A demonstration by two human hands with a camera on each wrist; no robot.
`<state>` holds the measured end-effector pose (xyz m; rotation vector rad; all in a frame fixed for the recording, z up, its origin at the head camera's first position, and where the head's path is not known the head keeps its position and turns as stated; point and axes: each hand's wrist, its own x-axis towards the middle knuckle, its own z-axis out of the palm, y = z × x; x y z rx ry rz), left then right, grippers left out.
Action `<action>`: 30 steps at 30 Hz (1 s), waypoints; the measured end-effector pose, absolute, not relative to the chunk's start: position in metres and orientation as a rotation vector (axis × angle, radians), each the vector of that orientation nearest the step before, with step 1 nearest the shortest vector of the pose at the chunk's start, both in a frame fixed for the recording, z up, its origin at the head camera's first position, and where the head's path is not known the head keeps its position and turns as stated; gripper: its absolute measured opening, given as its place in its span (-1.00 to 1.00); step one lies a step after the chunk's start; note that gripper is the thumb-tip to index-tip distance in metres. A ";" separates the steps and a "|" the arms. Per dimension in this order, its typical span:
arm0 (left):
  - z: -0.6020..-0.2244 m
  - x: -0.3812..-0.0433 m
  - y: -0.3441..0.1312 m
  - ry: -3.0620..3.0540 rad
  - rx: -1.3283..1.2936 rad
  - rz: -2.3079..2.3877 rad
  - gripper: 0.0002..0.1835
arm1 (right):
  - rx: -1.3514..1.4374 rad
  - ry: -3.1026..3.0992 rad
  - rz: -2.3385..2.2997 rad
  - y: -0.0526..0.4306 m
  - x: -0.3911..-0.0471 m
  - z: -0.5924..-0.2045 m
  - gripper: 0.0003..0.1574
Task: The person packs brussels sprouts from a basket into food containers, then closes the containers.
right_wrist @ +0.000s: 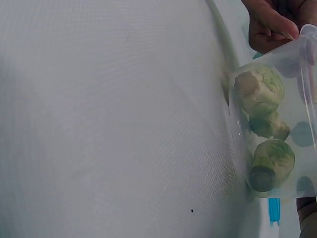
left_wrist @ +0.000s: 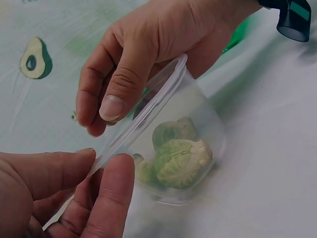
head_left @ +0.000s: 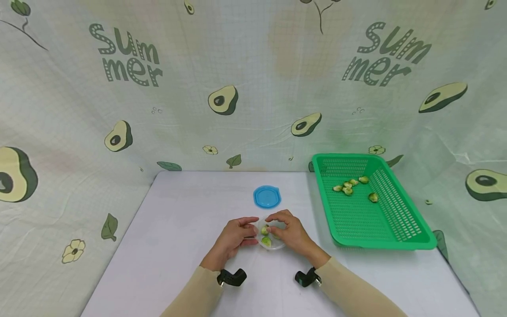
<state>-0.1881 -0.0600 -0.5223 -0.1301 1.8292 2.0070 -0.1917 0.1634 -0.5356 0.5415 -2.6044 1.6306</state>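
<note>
A clear plastic container (left_wrist: pixel 205 116) stands on the white table with a few Brussels sprouts (left_wrist: pixel 181 163) inside; three show through its wall in the right wrist view, the uppermost sprout (right_wrist: pixel 260 91) near the left hand's side. My left hand (head_left: pixel 236 237) pinches the container's rim between thumb and fingers. Over the opening from the right side reaches my right hand (head_left: pixel 291 231), its thumb and fingers apart and loosely bent, with no sprout seen between them. Its far fingertips are partly hidden in the left wrist view.
Beyond the container lies a blue lid (head_left: pixel 267 197). On the right is a green perforated basket (head_left: pixel 325 207) holding several more sprouts (head_left: pixel 347 190). A printed curtain (head_left: pixel 261 57) hangs behind the white table (head_left: pixel 190 211).
</note>
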 end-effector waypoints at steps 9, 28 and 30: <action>-0.519 -0.189 -0.059 1.861 -0.135 1.971 -0.47 | 0.507 -2.623 1.681 0.167 -0.187 -0.524 -0.65; -0.518 -0.186 -0.059 1.863 -0.160 1.976 -0.45 | 0.622 -2.403 1.488 0.188 -0.159 -0.461 -0.57; -0.518 -0.186 -0.058 1.858 -0.146 1.983 -0.45 | 0.635 -2.378 1.510 0.194 -0.159 -0.453 -0.57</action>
